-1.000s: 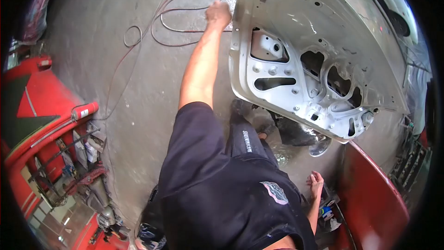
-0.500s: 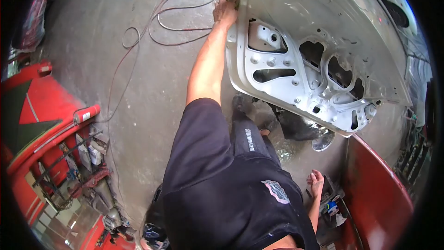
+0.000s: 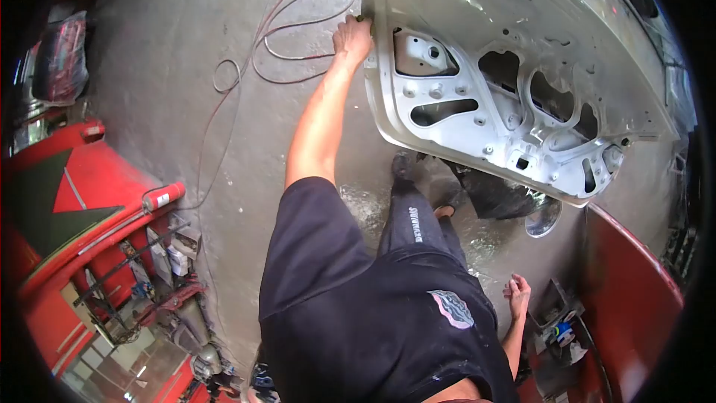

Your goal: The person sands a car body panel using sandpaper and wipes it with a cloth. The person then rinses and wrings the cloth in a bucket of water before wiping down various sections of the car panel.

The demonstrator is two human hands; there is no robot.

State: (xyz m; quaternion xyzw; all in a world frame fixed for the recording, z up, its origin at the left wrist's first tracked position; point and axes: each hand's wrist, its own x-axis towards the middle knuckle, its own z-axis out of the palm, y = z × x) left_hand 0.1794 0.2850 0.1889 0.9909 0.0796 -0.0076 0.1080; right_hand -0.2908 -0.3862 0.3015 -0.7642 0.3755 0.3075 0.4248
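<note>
My left hand (image 3: 352, 39) is stretched out to the near-left edge of a pale grey car door shell (image 3: 447, 97), its fingers closed round a small yellow-green pad that the hand mostly hides. The bare inner side of the door, with several cut-out holes, faces me. My right hand (image 3: 516, 295) hangs low at my side, fingers loosely bent and apart, nothing visible in it. It is nearest to a dark holder (image 3: 556, 313) with a blue item in it, without touching it.
A thin hose (image 3: 261, 48) lies looped on the concrete floor (image 3: 171, 52). At left stands a red cabinet (image 3: 97, 179) with tools on its side. A red panel (image 3: 626, 291) rises at right, and black sheeting (image 3: 492, 190) lies under the door.
My left hand has slid down along the door's edge towards me, and the pad shows less. The whole view has shifted slightly. My right hand stays low.
</note>
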